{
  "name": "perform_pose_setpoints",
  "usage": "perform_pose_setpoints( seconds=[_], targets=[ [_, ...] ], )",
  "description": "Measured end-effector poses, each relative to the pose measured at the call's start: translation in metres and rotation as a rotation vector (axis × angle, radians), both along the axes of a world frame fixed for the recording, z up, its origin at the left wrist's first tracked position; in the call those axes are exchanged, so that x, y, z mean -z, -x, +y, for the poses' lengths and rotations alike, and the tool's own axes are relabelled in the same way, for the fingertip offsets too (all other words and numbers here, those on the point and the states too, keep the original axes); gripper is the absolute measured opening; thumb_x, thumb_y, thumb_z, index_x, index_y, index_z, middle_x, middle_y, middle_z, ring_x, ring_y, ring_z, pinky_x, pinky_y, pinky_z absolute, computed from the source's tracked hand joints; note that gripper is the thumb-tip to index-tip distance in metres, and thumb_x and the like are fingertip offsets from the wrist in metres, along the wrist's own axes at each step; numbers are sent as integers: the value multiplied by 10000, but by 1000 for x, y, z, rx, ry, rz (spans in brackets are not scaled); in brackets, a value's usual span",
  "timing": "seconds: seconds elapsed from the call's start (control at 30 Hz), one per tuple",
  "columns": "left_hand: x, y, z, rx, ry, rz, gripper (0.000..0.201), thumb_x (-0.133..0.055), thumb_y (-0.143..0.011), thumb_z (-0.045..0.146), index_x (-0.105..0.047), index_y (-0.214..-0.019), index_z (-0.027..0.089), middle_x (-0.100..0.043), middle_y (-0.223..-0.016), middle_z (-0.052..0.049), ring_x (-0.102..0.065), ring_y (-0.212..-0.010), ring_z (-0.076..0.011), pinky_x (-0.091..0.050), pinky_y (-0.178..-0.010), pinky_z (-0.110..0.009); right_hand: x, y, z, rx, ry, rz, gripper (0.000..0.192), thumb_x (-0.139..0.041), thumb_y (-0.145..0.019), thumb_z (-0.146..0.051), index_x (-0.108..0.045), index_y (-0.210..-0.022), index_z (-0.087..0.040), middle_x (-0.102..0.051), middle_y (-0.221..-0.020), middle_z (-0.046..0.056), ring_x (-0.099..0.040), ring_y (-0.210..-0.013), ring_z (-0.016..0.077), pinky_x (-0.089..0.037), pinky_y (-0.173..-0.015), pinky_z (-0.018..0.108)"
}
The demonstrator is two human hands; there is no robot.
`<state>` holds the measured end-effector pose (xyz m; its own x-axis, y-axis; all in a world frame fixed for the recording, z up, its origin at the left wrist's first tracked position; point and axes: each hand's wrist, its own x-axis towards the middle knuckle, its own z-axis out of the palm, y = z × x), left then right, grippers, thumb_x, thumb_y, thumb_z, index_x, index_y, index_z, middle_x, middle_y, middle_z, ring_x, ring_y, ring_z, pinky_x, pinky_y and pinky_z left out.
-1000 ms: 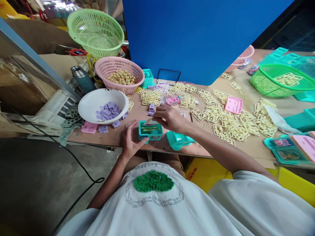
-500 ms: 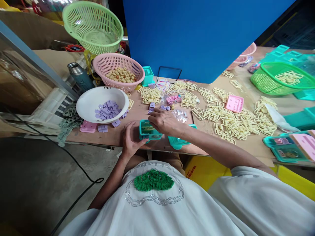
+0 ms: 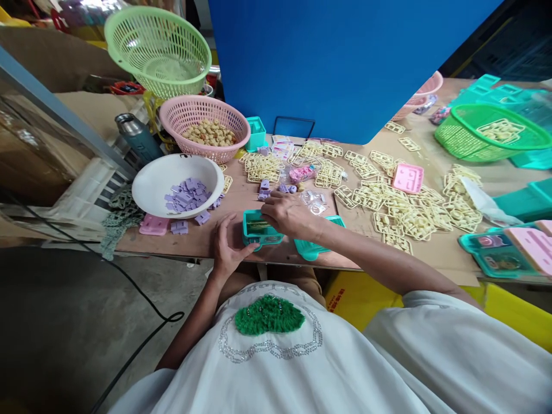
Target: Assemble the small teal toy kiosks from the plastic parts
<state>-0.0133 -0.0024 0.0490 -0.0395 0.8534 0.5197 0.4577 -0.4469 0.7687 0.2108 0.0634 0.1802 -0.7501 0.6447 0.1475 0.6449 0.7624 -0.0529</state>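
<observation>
A small teal box (image 3: 260, 228) sits at the near edge of the desk (image 3: 215, 238), right in front of the person. The left hand (image 3: 228, 247) cups its near left corner, thumb and fingers pressed against the wall. The right hand (image 3: 288, 214) lies over the box's far right side, fingers curled down into it; they cover most of the opening, so whether they pinch anything cannot be told. Something striped shows inside the box, too small to make out. A teal lid (image 3: 317, 247) lies just beside the box, partly hidden under the right wrist. To the left stands a white bowl (image 3: 159, 184) holding purple pieces (image 3: 187, 194). Cream plastic frames (image 3: 388, 201) are scattered across the desk to the right. A blue panel (image 3: 336, 63) blocks everything behind the desk.
</observation>
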Motion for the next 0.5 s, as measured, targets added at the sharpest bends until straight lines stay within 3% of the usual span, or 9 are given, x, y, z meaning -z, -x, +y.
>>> perform_pose_setpoints(
  seconds=[0.2, 0.5],
  targets=[
    [-1, 1, -2, 15, 24, -31, 883, -851, -808, 678, -527, -1479, 204, -637, -1447, -193, -615, -1399, -370, -488, -1215, -572, -14, -30, -5, 12, -36, 267, 355, -464, -1109, -237, -692, -841, -198, -669, -828, 96, -532, -824, 247, -391, -750, 372],
    [-3, 5, -2, 49, 112, -87, 929, -796, -811, 756, -527, -1490, 183, -610, -1482, -212, -586, -1434, -365, -454, -1242, -540, -21, -94, -27, 238, -121, 533, 248, -588, -1059, -259, -749, -873, -236, -713, -774, 70, -621, -749, 233, -474, -672, 365]
  ],
)
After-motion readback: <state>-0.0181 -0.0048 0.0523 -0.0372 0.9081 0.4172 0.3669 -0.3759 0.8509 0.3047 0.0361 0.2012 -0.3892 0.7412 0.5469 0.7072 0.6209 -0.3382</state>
